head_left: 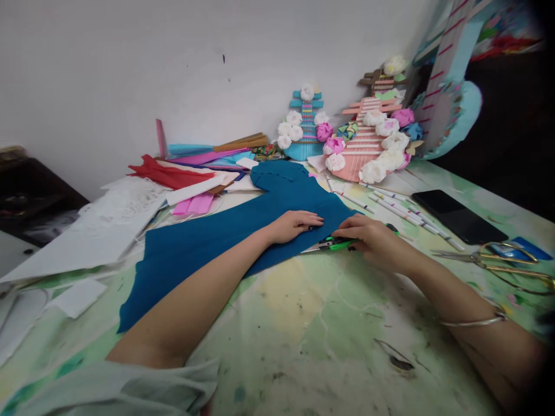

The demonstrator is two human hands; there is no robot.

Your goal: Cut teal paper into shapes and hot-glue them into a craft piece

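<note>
The left hand lies flat, outstretched, on one blue sheet on the worktop. The right hand closes around one green tool, perhaps a cutter, by the sheet's edge; one phone lies rightward.

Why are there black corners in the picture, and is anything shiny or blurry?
Head view: the right-hand corners go black, maybe from the lens's edge; head view: soft light, no strong glare on the blue sheet or dark phone; head view: the white tangle looks soft and smeary; head view: things near the sides seem stretched.
</note>
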